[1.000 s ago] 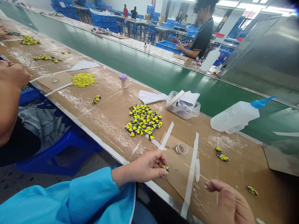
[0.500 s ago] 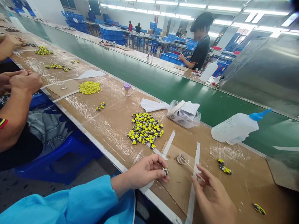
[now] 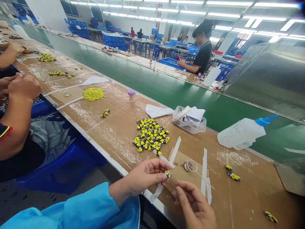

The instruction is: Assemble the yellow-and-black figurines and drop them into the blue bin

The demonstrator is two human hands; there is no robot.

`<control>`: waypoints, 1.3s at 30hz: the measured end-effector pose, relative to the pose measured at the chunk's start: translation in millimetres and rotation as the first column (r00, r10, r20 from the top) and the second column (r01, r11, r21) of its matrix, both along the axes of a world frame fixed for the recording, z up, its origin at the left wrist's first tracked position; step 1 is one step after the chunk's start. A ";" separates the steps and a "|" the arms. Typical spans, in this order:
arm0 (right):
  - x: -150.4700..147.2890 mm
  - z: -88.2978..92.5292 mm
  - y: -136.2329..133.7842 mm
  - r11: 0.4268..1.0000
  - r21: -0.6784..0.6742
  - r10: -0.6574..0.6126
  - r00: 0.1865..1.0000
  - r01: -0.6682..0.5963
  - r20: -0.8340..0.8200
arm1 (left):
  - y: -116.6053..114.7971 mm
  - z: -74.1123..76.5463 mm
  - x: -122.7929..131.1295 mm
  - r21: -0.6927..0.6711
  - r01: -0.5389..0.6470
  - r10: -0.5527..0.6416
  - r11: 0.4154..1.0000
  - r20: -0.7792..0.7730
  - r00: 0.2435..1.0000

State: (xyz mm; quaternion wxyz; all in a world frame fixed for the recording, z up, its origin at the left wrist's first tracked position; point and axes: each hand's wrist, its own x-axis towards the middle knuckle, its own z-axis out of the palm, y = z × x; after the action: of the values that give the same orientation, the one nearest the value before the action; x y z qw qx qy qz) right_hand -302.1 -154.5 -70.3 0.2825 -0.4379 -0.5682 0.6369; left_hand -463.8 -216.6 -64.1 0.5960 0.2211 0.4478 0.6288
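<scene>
My left hand [image 3: 147,176] pinches a small yellow, black and white toy piece [image 3: 167,174] between thumb and fingers. Just right of it is my right hand [image 3: 196,203], thumb and forefinger a little apart, with nothing visible between them. Beyond the hands, a small round clear dish [image 3: 190,165] sits on a taped cardboard sheet [image 3: 177,159]. A thin wooden stick [image 3: 202,178] leans out of the dish towards the right. Left of the dish lies a pile of similar yellow and black pieces [image 3: 151,135].
Several pieces [image 3: 233,174] lie on the right. A clear plastic box [image 3: 190,124] and a white bottle with a blue nozzle [image 3: 241,133] stand along the green conveyor belt [image 3: 166,92]. A purple-lidded jar [image 3: 131,95] is farther left. A co-worker's hands [image 3: 22,86] are at the left.
My right hand has let go of the wooden stick, which now rests in the dish. It has moved left towards my left hand, which still holds the toy piece, now turned.
</scene>
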 end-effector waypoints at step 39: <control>-2.7 -33.1 -0.2 0.985 -0.047 0.152 0.964 -0.166 -0.220 | -14.7 -20.6 15.7 0.026 -0.071 0.071 0.997 0.028 0.997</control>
State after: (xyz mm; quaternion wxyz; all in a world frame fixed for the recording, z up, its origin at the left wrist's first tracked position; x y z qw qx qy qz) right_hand -304.7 -154.8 -103.4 0.2760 -0.3281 -0.5463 0.7195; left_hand -448.2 -231.3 -84.8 0.5762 0.2045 0.4390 0.6583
